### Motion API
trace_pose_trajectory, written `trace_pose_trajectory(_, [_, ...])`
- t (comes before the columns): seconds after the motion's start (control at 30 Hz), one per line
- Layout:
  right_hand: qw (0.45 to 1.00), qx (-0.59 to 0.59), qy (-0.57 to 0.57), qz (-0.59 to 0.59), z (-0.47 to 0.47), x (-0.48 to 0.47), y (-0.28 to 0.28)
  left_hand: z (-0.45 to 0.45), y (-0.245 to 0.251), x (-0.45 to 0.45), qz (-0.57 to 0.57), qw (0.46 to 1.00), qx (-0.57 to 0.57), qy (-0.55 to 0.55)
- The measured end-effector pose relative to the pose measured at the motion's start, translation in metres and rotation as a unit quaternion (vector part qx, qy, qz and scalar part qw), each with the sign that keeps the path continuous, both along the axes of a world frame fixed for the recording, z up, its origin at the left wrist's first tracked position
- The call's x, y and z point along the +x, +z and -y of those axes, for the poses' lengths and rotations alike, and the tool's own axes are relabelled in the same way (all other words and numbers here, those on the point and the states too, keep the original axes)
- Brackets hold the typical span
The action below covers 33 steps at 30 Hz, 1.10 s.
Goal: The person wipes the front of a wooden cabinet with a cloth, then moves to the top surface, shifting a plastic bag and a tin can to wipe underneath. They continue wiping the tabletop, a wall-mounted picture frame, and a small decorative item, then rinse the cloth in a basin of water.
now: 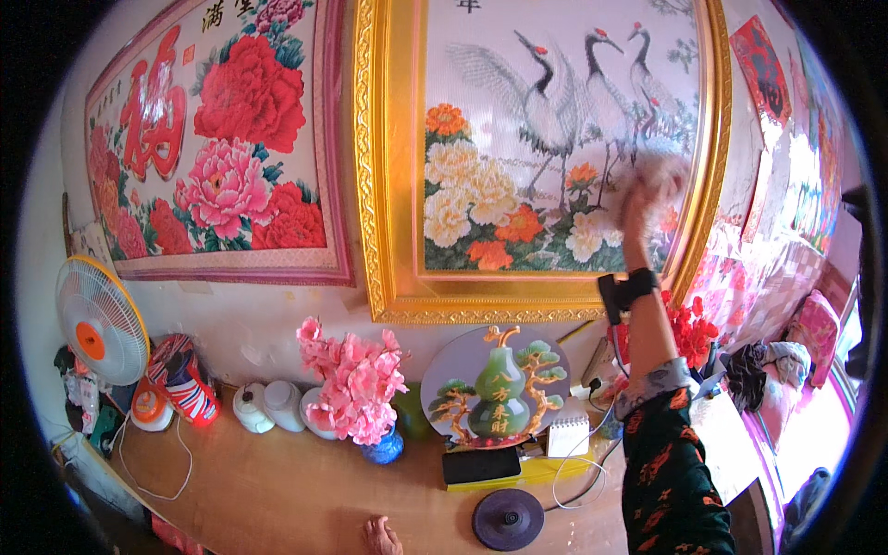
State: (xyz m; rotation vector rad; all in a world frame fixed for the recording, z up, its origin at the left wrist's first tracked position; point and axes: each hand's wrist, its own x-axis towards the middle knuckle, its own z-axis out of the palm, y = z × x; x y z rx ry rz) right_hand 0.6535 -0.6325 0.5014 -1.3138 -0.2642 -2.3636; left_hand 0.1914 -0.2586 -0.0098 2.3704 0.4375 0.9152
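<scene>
My right hand (649, 191), blurred by motion, is raised against the lower right of a framed picture of cranes and flowers (555, 125). A pale blur surrounds the fingers; whether it is a cloth I cannot tell. A black strap (637, 286) circles that wrist, below a dark patterned sleeve (669, 472). The picture's ornate gold frame (485, 298) hangs on the wall above the table. My left hand (383, 535) rests on the wooden tabletop (277, 479) at the bottom of the view, with nothing seen in it and the arm out of view.
Along the table's back stand an electric fan (103, 320), white jars (283, 404), pink artificial flowers (354, 378) in a blue vase (383, 445) and a gourd ornament (497, 395). A phone (481, 465), a small notepad (568, 437) and a corded kettle base (508, 520) sit nearer.
</scene>
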Motion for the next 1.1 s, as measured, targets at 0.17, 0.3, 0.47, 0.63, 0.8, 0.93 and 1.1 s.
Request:
trace_pose_trajectory(0.17, [0.944, -0.264, 0.044, -0.193, -0.191, -0.068, -0.022, -0.004, 0.003, 0.000, -0.029, 0.999, 0.007, -0.014])
trace_pose_trajectory(0.3, [0.777, -0.553, 0.034, -0.299, -0.231, -0.107, -0.071, -0.012, 0.002, 0.002, -0.081, 0.996, -0.030, -0.030])
trace_pose_trajectory(0.47, [0.784, -0.531, -0.048, -0.317, -0.134, -0.126, -0.082, -0.018, -0.005, 0.000, -0.040, 0.997, -0.038, -0.054])
trace_pose_trajectory(0.63, [0.759, -0.440, -0.201, -0.436, 0.009, -0.212, -0.074, -0.013, 0.000, -0.001, -0.112, 0.988, -0.102, -0.041])
trace_pose_trajectory(0.8, [0.842, -0.298, 0.037, -0.449, 0.107, -0.383, -0.128, 0.038, 0.012, 0.000, -0.013, 0.991, -0.053, -0.121])
trace_pose_trajectory(0.93, [0.788, -0.058, 0.134, -0.598, 0.181, -0.557, -0.235, 0.089, 0.016, -0.015, -0.025, 0.963, -0.052, -0.263])
trace_pose_trajectory(1.1, [0.741, 0.385, 0.338, -0.435, 0.183, -0.836, -0.367, 0.139, -0.006, -0.057, -0.085, 0.912, -0.088, -0.391])
